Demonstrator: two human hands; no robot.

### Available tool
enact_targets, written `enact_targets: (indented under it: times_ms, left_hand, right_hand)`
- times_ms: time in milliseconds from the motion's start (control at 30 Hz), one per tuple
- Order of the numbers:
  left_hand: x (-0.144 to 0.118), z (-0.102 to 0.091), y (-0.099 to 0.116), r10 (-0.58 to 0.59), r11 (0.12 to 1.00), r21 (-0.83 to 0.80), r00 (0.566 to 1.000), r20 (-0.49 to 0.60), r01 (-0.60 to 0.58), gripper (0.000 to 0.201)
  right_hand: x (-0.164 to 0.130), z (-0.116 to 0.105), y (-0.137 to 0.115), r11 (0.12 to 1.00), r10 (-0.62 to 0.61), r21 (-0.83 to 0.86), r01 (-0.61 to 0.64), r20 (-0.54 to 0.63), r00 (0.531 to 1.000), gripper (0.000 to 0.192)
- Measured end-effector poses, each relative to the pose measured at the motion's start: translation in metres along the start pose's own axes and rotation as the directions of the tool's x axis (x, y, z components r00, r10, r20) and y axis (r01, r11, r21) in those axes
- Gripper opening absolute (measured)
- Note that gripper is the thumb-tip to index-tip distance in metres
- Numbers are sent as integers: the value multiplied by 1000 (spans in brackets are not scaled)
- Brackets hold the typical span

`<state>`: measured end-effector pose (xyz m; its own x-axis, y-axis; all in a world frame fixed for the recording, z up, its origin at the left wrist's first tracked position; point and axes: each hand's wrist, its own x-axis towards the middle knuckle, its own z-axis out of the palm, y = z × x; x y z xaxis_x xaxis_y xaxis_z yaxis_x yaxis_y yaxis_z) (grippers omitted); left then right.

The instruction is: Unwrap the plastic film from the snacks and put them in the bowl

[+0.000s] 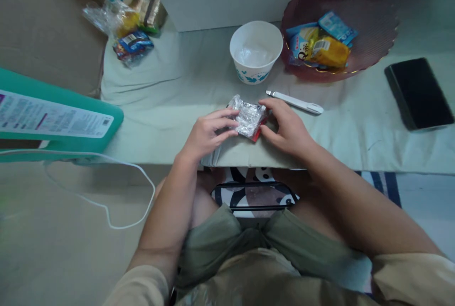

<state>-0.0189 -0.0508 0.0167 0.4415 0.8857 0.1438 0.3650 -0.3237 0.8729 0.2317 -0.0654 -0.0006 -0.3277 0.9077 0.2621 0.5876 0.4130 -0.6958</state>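
1. The left hand (206, 133) and the right hand (286, 126) both pinch a shiny silver wrapper (248, 117) with their fingertips.
2. The wrapper lies near the front edge of the table (185, 102).
3. A white pen (295, 102) lies just behind the right hand.
4. A white bowl (256, 52) stands farther back.
5. A red plate (373, 36) holds snack packs (322, 45).
6. A black phone (419, 93) lies far right.

White paper bowl (255, 50) behind, red plate (373, 36) w/ snack packs (320, 43), white pen (295, 102), black phone (418, 92) far rt
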Motion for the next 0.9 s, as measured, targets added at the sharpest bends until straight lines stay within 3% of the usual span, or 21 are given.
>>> enact_targets:
  times_ms: [100,167,233,333,400,433,500,567,633,767,900]
  left_hand:
    - [0,2,6,-127,983,-142,988,-88,114,17]
    - [2,4,8,-233,939,-301,951,-204,165,21]
    - [5,5,7,-371,854,-484,875,-310,191,21]
    - [11,1,1,-565,726,-655,726,-392,210,25]
    - [14,-2,-3,-621,684,-694,678,-392,225,27]
    - [15,-2,-4,-628,676,-699,678,-381,233,27]
    - [16,1,-4,-591,709,-658,723,-358,254,29]
    - [16,5,-2,-502,794,-549,789,-353,260,29]
    - [17,10,0,-429,857,-451,828,-360,248,25]
    - [19,10,2,-431,865,-445,797,-424,231,22]
    - [21,7,1,-459,848,-475,772,-439,234,20]
  right_hand:
    - [0,0,0,1000,18,-8,-17,27,999,54]
    - [1,0,1,1000,24,-17,-24,29,999,56]
    - [0,1,1,999,43,-29,-43,29,999,59]
    - [0,1,0,998,45,-37,-44,30,999,60]
    - [0,1,-2,1000,-26,-12,27,40,999,50]
    - [1,1,-4,997,-75,11,75,50,996,43]
    - [4,2,-8,991,-127,43,124,73,989,32]
    - [7,4,-11,996,-89,23,87,95,992,35]
    - [10,5,-12,998,-30,-44,35,113,993,43]
    - [12,5,-10,996,-3,-89,16,141,990,27]
    - [12,-1,-7,1000,-22,-10,22,40,999,15]
